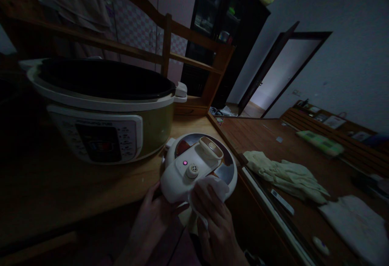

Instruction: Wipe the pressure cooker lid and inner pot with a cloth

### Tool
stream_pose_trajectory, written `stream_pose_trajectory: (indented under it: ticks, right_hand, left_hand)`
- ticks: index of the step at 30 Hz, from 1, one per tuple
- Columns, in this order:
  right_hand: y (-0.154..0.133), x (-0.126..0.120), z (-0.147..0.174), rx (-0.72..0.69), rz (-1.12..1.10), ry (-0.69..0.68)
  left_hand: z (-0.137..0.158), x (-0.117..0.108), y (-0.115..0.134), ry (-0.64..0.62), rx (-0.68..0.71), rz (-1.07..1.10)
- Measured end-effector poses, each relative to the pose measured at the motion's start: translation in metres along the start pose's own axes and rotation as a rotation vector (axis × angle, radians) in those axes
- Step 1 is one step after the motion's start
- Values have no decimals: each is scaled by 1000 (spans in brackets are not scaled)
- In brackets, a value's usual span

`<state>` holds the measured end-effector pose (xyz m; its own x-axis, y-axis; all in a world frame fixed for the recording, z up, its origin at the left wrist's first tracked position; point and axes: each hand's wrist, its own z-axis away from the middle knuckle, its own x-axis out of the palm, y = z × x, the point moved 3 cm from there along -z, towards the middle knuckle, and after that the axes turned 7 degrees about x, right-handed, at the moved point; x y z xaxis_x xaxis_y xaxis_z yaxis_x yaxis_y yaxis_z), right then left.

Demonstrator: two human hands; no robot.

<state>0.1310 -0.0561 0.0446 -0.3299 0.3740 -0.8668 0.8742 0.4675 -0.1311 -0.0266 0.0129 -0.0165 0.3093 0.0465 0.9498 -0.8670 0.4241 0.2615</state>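
Observation:
A white pressure cooker lid [176, 176] with a shiny metal top, a handle, a round valve and a small pink dot rests at the desk's edge. My left hand [154, 217] grips the lid's near end, fingers curled under it. A white cloth [212, 187] is pressed against the lid's near right side, with my right hand [215, 221] closed over it. Behind the lid, to the left, stands the green and white electric pressure cooker [154, 132], uncovered, its dark inside partly visible. Its control panel faces me.
The cooker stands on a wooden desk [133, 185] with a wooden shelf frame [166, 47] behind. To the right, a lower wooden surface [258, 132] holds a pale crumpled garment [282, 172], a remote control [282, 202] and a white cloth [358, 225]. A doorway [282, 67] stands farther back.

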Motion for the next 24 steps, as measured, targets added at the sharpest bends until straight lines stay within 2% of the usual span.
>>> stream_pose_trajectory:
  ticks: [8, 16, 24]
  right_hand:
    - [10, -8, 11, -37, 32, 11]
    - [7, -3, -4, -120, 22, -66]
    - [17, -14, 3, -100, 12, 39]
  left_hand:
    - [-1, -8, 9, 8, -8, -20]
    - [-1, -14, -1, -5, 40, -16]
    - [-1, -18, 2, -29, 64, -5]
